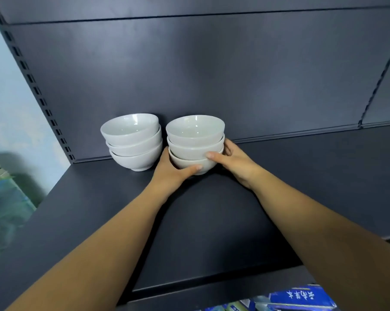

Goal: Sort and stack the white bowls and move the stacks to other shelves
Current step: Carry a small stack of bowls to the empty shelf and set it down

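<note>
Left hand (170,170) and right hand (234,161) clasp between them the right stack of three white ceramic bowls (195,143) on the dark metal shelf (212,221). A matching left stack (132,141) stands just beyond the left hand. Judged step: placing or lifting. The next move calls for level, even support.

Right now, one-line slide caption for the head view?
Left hand and right hand cup the right three-bowl stack at a dark shelf, beside the left stack.

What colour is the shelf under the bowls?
Dark grey shelf, matte; the head view shows it.
</note>
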`<state>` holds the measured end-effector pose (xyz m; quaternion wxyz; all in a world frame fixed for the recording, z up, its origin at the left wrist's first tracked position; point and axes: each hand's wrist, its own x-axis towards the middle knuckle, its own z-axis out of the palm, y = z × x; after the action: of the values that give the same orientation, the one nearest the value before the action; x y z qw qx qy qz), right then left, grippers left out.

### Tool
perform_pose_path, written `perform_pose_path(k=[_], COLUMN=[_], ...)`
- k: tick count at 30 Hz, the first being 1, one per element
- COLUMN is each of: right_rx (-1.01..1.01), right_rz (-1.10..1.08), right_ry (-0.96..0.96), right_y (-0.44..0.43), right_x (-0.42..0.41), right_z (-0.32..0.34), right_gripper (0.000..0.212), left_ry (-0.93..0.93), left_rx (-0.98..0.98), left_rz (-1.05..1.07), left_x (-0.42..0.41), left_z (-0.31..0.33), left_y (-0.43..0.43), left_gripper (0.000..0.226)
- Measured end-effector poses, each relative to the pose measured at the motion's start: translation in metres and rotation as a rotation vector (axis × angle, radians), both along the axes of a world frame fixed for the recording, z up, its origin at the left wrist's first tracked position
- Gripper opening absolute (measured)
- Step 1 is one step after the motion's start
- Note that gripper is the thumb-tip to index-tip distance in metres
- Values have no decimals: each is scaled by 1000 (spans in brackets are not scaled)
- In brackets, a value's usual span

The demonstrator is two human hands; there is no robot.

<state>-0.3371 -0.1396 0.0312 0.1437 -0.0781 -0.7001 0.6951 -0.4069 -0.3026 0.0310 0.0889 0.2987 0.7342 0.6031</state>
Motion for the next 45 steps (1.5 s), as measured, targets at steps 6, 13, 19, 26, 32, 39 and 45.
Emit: perform_pose_path(k=[6, 13, 19, 26, 32, 39, 45], right_rx=[-6, 28, 180, 266, 263, 270, 251], right_rz=[-99, -226, -351, -486, -569, -687, -786], right_ry=[65, 168, 217, 255, 277, 269, 262], right_y=[-10, -19, -21, 15, 76, 144, 189], right_x=[18, 72, 130, 222, 336, 463, 544], right_z=[-3, 5, 27, 46, 42, 41, 40], right_gripper=[51, 72, 50, 42, 43, 44, 36], left_ry=[-5, 1, 56, 55, 33, -3, 40], left_rx=[15, 44, 120, 164, 180, 202, 129], left_rz=[-67, -248, -375, -489, -602, -715, -821], left_x=[-3, 22, 65, 145, 249, 367, 437], left_z=[-7, 5, 25, 46, 43, 35, 36], left_y=[-5, 2, 10, 60, 137, 231, 297], left_gripper=[80, 92, 88, 82, 83, 84, 72])
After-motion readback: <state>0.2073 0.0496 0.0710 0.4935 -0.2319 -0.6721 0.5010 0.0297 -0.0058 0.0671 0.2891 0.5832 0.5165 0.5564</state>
